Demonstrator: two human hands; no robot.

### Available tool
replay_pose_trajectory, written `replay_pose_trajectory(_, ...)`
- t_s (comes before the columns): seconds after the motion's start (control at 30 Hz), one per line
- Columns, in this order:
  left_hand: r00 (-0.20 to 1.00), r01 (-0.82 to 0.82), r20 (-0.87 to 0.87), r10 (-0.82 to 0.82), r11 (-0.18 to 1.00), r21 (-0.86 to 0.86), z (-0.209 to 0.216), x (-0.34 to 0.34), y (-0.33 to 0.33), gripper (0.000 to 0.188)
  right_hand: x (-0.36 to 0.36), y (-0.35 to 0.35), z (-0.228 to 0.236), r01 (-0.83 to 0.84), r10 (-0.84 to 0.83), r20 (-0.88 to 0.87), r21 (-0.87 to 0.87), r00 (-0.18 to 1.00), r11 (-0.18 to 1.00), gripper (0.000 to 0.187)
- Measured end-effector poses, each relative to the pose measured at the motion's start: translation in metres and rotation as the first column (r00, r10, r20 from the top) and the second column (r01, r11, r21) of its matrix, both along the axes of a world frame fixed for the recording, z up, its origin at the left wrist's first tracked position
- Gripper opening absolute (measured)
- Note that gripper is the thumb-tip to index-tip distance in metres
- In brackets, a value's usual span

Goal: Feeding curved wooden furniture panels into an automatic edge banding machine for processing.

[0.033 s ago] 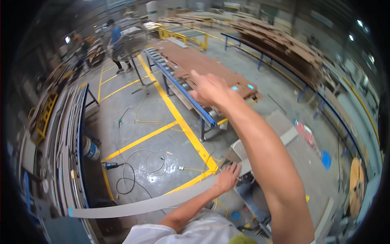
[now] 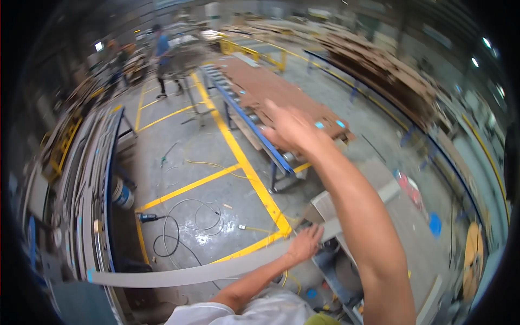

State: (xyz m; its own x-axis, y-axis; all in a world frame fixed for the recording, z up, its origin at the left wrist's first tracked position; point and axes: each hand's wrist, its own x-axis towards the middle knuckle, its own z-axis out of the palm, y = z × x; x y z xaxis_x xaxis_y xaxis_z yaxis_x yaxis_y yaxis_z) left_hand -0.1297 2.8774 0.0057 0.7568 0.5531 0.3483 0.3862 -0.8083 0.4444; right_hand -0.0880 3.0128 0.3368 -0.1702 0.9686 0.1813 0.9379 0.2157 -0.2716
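A long grey strip [image 2: 179, 277], with a blue mark at its left end, crosses in front of me toward the bench on the right. My left hand [image 2: 306, 244] lies over it near the bench, fingers bent over the strip and the thumb hidden. My right hand [image 2: 290, 129] is raised out ahead, empty, its index finger stretched forward and thumb apart; motion blurs it. Behind that hand, in the picture, brown panels [image 2: 271, 81] lie on a blue-framed roller table [image 2: 254, 127].
Cables and a dark power tool [image 2: 147, 218] lie on the yellow-lined floor. Long strips fill a rack [image 2: 81, 200] on the left, beside a white bucket [image 2: 123, 195]. Stacked brown boards [image 2: 379, 67] stand far right. A person in blue [image 2: 162, 49] stands beyond a fan.
The surroundings have shifted slightly right in the picture. My right hand sits slightly lower and further right, still stretched out. My left hand stays on the strip.
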Motion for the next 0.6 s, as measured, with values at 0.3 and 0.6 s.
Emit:
replay_pose_trajectory(0.3,1.000,-0.027,-0.003,0.028,0.994,0.106,-0.008,0.019,-0.022,0.074,0.130,-0.261,-0.250,0.332,-0.368,-0.267,-0.169,0.891,0.928,0.033)
replay_pose_trajectory(0.6,0.974,-0.223,0.053,0.220,0.973,0.061,-0.006,-0.037,-0.022,0.073,0.144,-0.461,-0.291,0.662,-0.751,-0.277,-0.356,0.599,0.659,0.037)
